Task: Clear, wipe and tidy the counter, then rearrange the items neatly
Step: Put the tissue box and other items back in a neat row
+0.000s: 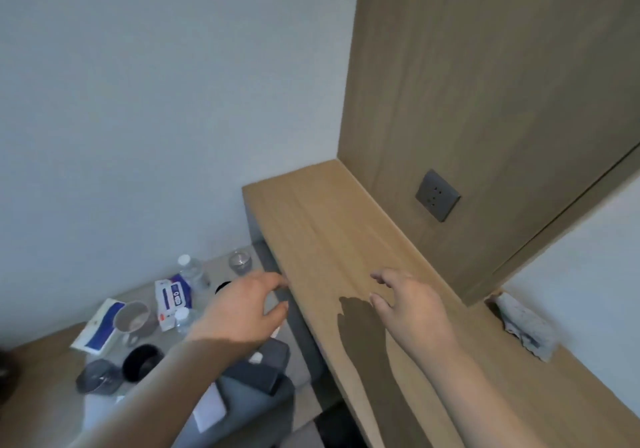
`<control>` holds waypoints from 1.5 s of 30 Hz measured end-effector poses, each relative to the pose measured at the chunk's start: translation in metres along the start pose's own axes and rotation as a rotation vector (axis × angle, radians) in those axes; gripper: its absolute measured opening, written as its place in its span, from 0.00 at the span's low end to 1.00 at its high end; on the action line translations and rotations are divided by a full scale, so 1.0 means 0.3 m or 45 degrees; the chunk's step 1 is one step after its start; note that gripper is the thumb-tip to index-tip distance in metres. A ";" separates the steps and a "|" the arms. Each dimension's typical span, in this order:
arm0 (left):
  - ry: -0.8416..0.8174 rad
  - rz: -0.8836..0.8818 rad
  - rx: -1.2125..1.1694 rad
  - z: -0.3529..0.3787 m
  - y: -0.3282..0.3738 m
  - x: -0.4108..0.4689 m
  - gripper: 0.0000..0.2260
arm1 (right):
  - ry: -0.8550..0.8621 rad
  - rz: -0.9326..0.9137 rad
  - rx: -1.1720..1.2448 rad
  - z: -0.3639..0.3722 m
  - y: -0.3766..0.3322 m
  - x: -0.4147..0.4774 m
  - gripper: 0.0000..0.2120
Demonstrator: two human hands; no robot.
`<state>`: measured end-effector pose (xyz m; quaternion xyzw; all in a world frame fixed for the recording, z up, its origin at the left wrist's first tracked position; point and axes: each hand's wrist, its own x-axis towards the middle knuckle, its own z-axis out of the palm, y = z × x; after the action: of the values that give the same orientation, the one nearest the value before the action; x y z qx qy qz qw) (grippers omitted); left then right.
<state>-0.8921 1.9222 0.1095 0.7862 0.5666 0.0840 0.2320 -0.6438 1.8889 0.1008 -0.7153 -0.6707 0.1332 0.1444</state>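
The wooden counter (322,226) runs from the wall corner toward me, its top bare. My right hand (408,302) hovers just above it with loosely spread fingers, holding nothing, and casts a shadow to its left. My left hand (249,305) hangs over the counter's left edge, fingers loosely curled and empty. A crumpled grey cloth (523,326) lies at the counter's right side. On a lower grey surface (242,257) to the left sit a water bottle (192,271), a glass (240,261), a white and blue box (171,297), a metal cup (133,319) and a black ring-shaped item (142,361).
A wood panel with a grey power socket (437,195) rises behind the counter. A white and blue packet (98,328), a dark round lid (98,376), a second small bottle (182,319) and a dark grey box (265,364) crowd the lower surface.
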 end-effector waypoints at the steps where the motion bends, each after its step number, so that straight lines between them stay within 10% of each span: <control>1: 0.014 -0.035 -0.016 -0.029 -0.061 -0.045 0.17 | -0.018 -0.030 0.002 0.028 -0.072 -0.004 0.18; 16: 0.083 -0.477 -0.099 -0.130 -0.719 -0.530 0.15 | -0.343 -0.275 -0.018 0.437 -0.745 -0.101 0.16; 32: -0.054 -0.806 -0.242 0.052 -0.838 -0.353 0.15 | -0.626 -0.147 0.038 0.696 -0.599 0.180 0.16; 45: -0.362 -0.813 -0.279 0.351 -0.923 -0.070 0.21 | -0.700 0.477 0.250 0.980 -0.334 0.177 0.21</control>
<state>-1.0936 1.9435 -0.1076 0.5440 0.7332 -0.0428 0.4058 -0.8456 1.9559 -0.1316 -0.7462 -0.5255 0.4088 -0.0006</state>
